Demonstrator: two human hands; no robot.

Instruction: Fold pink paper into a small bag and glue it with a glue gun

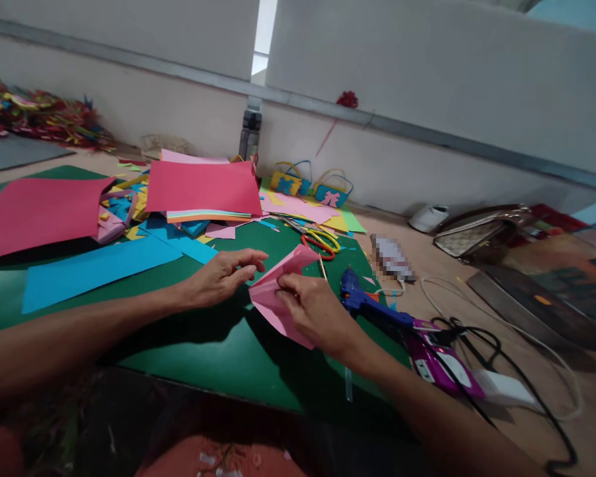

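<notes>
A folded sheet of pink paper is held above the green mat, its two flaps spread apart. My right hand pinches it near the middle between thumb and fingers. Just left of the paper, my left hand has its fingers stretched out and holds nothing. Whether its fingertips touch the paper's edge I cannot tell. Behind the paper lie scissors with red handles and a pair with yellow handles. A blue glue gun rests to the right of my right hand.
Red sheets, blue paper strips and scraps cover the left and back. Small paper bags stand by the wall. At right are a purple power strip, tangled cables, a patterned purse and a dark case.
</notes>
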